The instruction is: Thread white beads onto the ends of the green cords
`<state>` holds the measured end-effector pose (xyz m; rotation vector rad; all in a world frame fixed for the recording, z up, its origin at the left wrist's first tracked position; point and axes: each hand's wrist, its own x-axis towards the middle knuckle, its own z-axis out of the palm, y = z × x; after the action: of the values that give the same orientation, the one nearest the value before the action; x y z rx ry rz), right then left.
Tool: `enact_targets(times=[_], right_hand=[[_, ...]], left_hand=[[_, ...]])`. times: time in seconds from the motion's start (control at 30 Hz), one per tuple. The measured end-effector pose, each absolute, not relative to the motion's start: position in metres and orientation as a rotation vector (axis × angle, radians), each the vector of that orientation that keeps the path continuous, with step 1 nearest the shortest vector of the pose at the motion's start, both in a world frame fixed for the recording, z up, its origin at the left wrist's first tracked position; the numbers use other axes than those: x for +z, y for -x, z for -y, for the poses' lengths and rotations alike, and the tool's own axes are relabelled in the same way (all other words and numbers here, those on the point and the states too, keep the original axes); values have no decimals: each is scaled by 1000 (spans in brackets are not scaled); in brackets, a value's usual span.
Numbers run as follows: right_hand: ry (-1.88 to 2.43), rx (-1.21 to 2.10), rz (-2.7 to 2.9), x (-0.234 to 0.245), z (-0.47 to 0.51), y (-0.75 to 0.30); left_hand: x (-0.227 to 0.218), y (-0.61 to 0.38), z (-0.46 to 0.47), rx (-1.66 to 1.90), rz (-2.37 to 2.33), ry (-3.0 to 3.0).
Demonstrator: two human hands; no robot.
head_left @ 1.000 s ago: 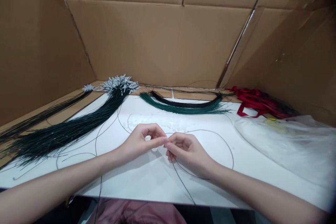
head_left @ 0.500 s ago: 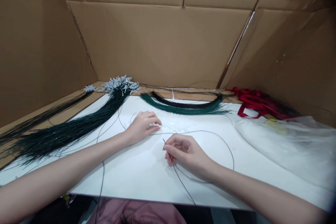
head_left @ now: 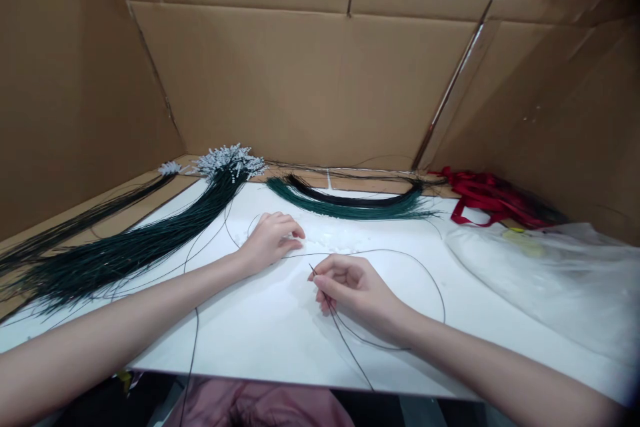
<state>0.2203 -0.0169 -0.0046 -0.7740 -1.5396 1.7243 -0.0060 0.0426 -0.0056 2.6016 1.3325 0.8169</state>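
Note:
My right hand point(head_left: 350, 283) is closed, with thumb and forefinger pinching thin dark wires point(head_left: 350, 352). The wire tips poke up just past the fingertips, and the lengths run down towards the table's front edge. One strand loops out behind the wrist. My left hand point(head_left: 273, 240) rests on the white board beside a scatter of small white beads point(head_left: 345, 243). A narrow gap shows between its thumb and bent fingers. Nothing can be seen held there. Another loose wire point(head_left: 197, 333) passes under the left forearm.
At left lies a thick bundle of dark green wires point(head_left: 150, 250) with white beaded tips point(head_left: 227, 161). A curved green and black wire bundle point(head_left: 350, 207) lies at the back. Red ribbon point(head_left: 493, 197) and a clear plastic bag point(head_left: 545, 280) sit at right. Cardboard walls point(head_left: 300, 80) surround the white board point(head_left: 260, 340).
My left hand has shifted very slightly left, its fingertips drawing back a little. My right hand still pinches the wires, their tips barely moved.

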Motion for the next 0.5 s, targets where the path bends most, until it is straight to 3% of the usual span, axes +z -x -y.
enact_targets(times=[0.5], right_hand=[[795,1721,1552,-2,18,-222]], left_hand=[[-1,14,-39,738,-1504,-2485]])
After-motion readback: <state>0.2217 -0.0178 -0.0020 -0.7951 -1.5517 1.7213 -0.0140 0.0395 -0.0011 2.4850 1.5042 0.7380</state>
